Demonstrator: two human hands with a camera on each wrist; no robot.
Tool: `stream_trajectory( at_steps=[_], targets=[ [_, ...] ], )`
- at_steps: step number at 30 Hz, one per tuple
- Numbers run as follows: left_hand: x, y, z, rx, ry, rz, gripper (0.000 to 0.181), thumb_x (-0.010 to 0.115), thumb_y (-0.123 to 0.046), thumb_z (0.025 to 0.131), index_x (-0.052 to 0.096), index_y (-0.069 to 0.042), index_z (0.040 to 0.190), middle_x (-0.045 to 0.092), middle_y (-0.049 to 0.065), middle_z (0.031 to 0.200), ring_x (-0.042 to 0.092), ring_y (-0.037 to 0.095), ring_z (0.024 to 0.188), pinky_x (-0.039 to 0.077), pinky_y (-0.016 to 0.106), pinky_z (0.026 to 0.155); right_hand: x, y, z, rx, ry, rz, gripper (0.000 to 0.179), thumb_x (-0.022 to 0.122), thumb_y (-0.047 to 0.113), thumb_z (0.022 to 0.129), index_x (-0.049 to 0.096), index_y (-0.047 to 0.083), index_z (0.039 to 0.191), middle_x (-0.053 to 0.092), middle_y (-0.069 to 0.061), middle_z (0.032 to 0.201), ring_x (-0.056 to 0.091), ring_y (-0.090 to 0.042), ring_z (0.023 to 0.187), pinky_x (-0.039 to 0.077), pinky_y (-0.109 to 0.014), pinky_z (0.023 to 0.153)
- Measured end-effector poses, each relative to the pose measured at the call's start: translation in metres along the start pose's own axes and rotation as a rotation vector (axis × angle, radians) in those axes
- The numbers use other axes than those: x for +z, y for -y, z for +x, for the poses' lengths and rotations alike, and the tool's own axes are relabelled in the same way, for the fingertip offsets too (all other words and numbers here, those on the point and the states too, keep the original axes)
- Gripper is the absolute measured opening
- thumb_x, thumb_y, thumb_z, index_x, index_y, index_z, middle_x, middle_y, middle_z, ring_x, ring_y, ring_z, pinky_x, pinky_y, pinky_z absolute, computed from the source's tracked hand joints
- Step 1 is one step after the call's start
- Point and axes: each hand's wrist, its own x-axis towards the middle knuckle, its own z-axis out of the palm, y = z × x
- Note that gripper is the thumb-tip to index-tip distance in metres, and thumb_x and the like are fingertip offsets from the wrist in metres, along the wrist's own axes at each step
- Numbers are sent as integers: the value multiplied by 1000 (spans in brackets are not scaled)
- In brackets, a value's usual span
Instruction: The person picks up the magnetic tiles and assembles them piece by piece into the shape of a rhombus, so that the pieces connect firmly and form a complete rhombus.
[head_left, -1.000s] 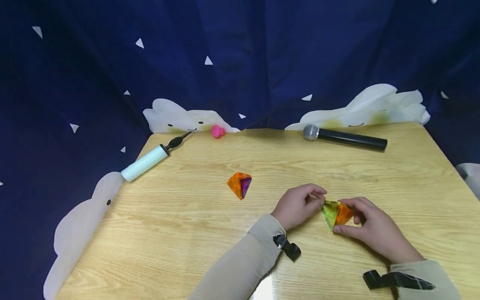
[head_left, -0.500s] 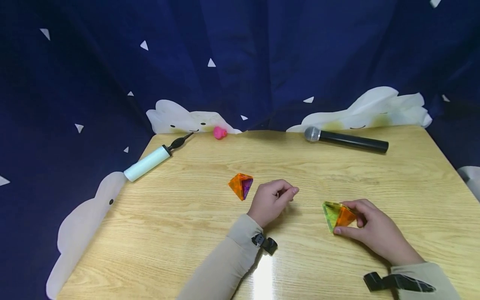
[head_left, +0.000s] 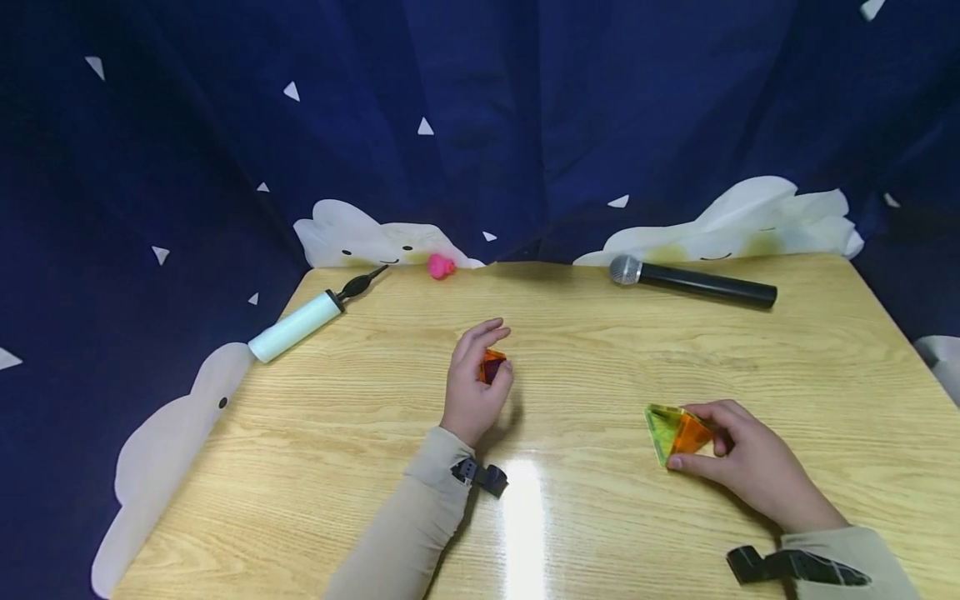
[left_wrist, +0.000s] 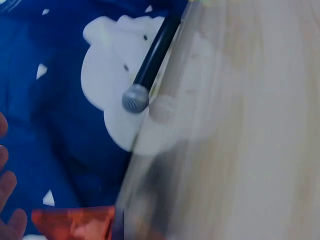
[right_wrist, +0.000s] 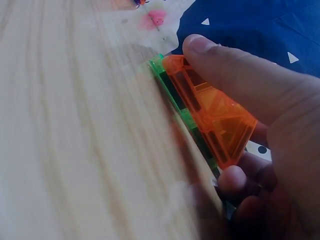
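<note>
My left hand [head_left: 475,392] reaches around a small orange and purple magnetic-tile shape [head_left: 492,360] on the table, fingers and thumb spread apart on either side and partly covering it. In the left wrist view, the fingertips [left_wrist: 7,185] stay clear of the orange tile [left_wrist: 80,220]. My right hand [head_left: 757,462] pinches a second magnetic-tile shape [head_left: 690,435], orange and yellow-green, between thumb and fingers. Seen from the right wrist, the thumb lies over its orange tiles [right_wrist: 220,112], with a green tile [right_wrist: 186,117] along the table side.
Along the back of the wooden table [head_left: 337,467] lie a black microphone [head_left: 701,282] and a small pink knob-like object [head_left: 440,267]. A pale-blue hand pump [head_left: 300,323] lies at the left edge. A dark blue curtain [head_left: 480,100] hangs behind.
My left hand has left the yellow-green and orange shape, moved left, and opened around the orange and purple one. The right hand keeps its grip in nearly the same place.
</note>
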Motion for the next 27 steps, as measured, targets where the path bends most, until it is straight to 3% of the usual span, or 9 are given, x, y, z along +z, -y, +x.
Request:
stream_trajectory(
  at_steps=[2,5,12,20,27],
  targets=[
    [-10,6,-1,-63,23,12,55,60,4,82,61,-14,134,54,3,143,47,21,132,40,46,105,1,0,0,1,-3,2,77,83,56,74,63,7,129,49,-3,88,43,-15,73,31,-28,58],
    [-23,16,-3,-157,81,31,67,56,6,78,54,-14,141,49,6,148,41,20,138,34,46,112,2,0,0,9,-12,-2,70,82,54,77,64,8,127,51,-3,87,43,-15,72,31,-28,57],
    [-45,34,-6,-316,289,93,76,59,3,77,42,-10,150,48,15,146,48,29,130,37,46,110,5,-1,1,22,-23,-26,64,81,50,80,65,7,125,53,-2,87,42,-15,72,30,-28,56],
    [-49,38,-9,-341,449,298,71,67,-13,77,49,-7,145,56,12,140,46,33,126,29,53,109,5,2,2,4,6,-59,73,80,55,79,65,3,127,64,-5,106,47,-18,80,35,-28,62],
    [-46,35,-7,-332,545,380,65,71,-24,80,53,-8,142,57,8,135,49,31,121,30,50,100,2,6,5,-12,25,-120,81,79,62,76,65,0,126,62,-3,100,46,-18,78,35,-33,63]
  ],
)
